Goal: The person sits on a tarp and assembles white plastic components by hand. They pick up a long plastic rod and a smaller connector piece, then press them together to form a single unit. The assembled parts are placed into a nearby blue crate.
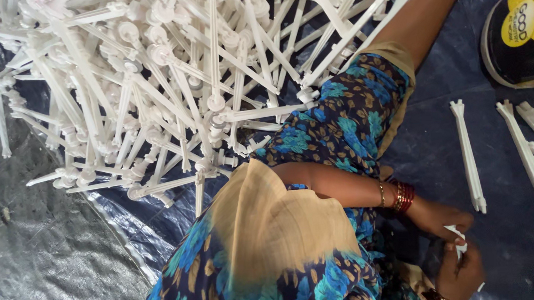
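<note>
White plastic piece (457,240), small and partly hidden, sits pinched between both hands at lower right; its long axis appears roughly vertical in the head view, its ends covered. Left hand (446,220), above, and right hand (460,275), below, have their fingers closed on it. Loose white rods (469,157) lie lengthwise on the dark sheet (437,135). A tangled rod pile (172,82) is cut off at the top.

White plastic rods (154,83) heaped on a dark blue tarp (430,135); blue-flowered dress (333,128), red and gold bangles (401,196).
</note>
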